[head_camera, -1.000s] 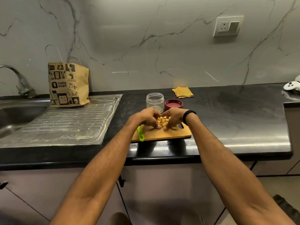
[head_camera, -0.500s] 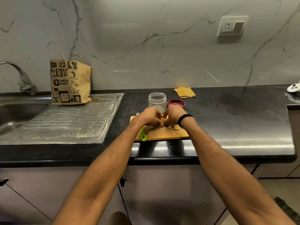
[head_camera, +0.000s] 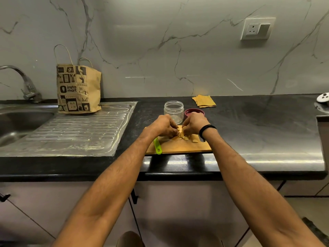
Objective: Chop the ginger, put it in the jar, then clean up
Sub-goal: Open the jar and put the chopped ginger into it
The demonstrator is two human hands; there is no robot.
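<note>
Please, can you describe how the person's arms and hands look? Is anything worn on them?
The left forearm and the right forearm are bare as far as the picture's edge; no sleeves show. The left hand and the right hand wear no gloves. A narrow black band goes round the right wrist; the left wrist carries nothing.

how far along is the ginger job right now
Chopping looks done: pale cut ginger pieces lie on the wooden cutting board, green-handled knife set down. In hand: left hand and right hand gather the pieces. Left: the clear plastic jar looks empty, its maroon lid off; cleanup untouched.
</note>
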